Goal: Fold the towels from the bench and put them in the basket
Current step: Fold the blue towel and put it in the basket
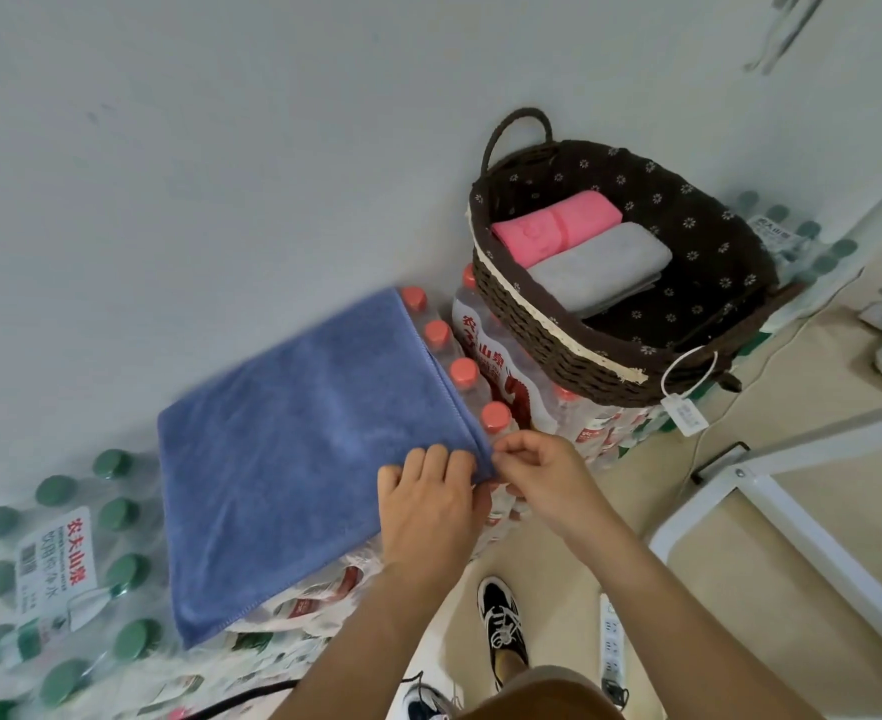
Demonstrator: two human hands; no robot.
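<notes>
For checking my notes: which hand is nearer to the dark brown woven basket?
Right. The right hand, pinching the corner of the blue terry towel, is below the dark brown woven basket; the left hand rests on that towel, farther left of it.

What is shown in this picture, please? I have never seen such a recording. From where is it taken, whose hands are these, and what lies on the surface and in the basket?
There is no machine: a person wears a camera on the head, which looks down at their own bare hands. A blue towel lies spread on packs of red-capped water bottles, which serve as the surface. The left hand rests on the towel near its corner; the right hand pinches that corner. To the right, a dark woven basket stands on more packs; a folded pink towel and a folded grey towel lie side by side in it. Green-capped bottles stand at the far left.
</notes>
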